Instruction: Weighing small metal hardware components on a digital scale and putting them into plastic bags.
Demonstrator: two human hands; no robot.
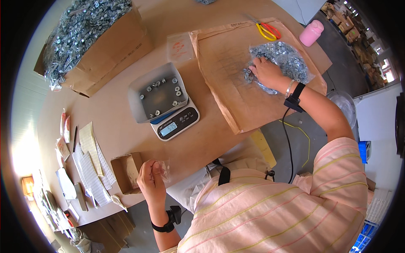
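Observation:
At the lower left, my left hand (pixel 152 177) is closed on a small clear plastic bag (pixel 165 171), beside an open little cardboard box (pixel 122 172). My right hand (pixel 268 74) lies over a clear bag of small round metal parts (pixel 297 67), its fingers curled onto pieces by the bag's left edge. The palm side of that hand is hidden. Between the hands stands a digital scale (pixel 192 117) with a lit display. On it rests a grey metal tray (pixel 141 114) holding several loose metal parts (pixel 178 93).
A large carton (pixel 109 46) heaped with metal parts fills the far left. Beneath the parts bag lies brown paper (pixel 223 84). Red-and-yellow-handled scissors (pixel 268 31) and a pink bottle (pixel 311 33) are at the far right. Paper strips (pixel 88 154) lie leftward; a cable (pixel 288 143) hangs from my right wristband.

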